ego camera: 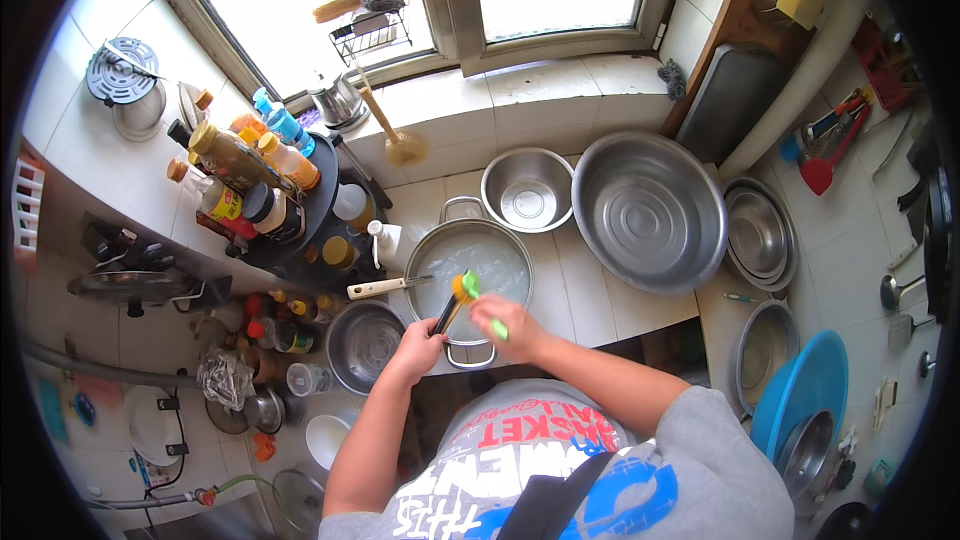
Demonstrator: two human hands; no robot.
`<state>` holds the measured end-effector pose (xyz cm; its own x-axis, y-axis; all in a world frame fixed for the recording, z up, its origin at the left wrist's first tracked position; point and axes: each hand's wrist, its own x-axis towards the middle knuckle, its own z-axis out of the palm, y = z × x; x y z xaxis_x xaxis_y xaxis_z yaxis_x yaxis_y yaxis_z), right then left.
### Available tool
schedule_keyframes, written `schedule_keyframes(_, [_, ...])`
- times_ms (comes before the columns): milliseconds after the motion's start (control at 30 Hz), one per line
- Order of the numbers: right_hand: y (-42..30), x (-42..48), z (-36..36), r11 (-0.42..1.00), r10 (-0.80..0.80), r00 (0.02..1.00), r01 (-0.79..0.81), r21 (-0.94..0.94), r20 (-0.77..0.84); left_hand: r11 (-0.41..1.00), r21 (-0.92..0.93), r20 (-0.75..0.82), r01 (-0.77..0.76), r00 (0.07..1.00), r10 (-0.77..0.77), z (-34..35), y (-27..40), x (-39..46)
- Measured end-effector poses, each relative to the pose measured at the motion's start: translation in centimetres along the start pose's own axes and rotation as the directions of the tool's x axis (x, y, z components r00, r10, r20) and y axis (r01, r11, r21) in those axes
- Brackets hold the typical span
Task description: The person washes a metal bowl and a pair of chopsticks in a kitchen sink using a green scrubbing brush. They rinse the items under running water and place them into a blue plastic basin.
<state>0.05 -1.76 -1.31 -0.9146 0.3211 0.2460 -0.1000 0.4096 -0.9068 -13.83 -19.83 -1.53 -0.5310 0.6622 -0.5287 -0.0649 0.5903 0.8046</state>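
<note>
My left hand (420, 351) grips a black-handled utensil (449, 311) with a yellow-orange end. In my right hand (510, 326) is a green-handled scrub brush (470, 283), its head against or just beside the utensil's orange end. Which of the two touches cannot be told exactly. Both hands are over the near side of a two-handled metal pot (531, 277) holding cloudy water (491, 255). A utensil with a cream handle (376, 288) rests across the pot's left rim, its far end in the water.
Behind the pot stand a steel bowl (527, 153) and a large metal basin (649, 210). Left are another steel bowl (365, 345), a white pump bottle (386, 244) and a black tiered rack (326, 180) crowded with bottles. A blue basin (814, 390) leans at right.
</note>
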Motion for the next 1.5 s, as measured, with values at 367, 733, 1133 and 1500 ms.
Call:
schedule_keyframes(367, [-1.9, -0.3, 0.0, 0.999, -0.027, 0.999, 0.026, 0.022, 0.028, 0.999, 0.035, -0.038, 0.024, 0.999, -0.023, 0.5, 0.7, -1.0])
schedule_keyframes(733, [-4.0, -1.0, 0.1, 0.992, -0.125, 0.991, 0.123, 0.032, 0.056, 0.974, 0.224, -0.078, -0.023, 0.996, 0.042, 0.5, 1.9, -1.5])
schedule_keyframes(1133, [-3.7, 0.6, -2.0, 0.959, 0.186, 0.982, -0.176, 0.223, -0.024, 0.78, 0.601, -0.118, -0.175, 0.946, 0.303, 1.1, 1.0, -1.2])
schedule_keyframes(1500, [0.1, 3.1, -0.9, 0.973, 0.044, 0.999, -0.04, -0.229, 0.011, 0.052, 0.978, 0.118, -0.2, 0.75, 0.651, 0.6, 2.1, -2.4])
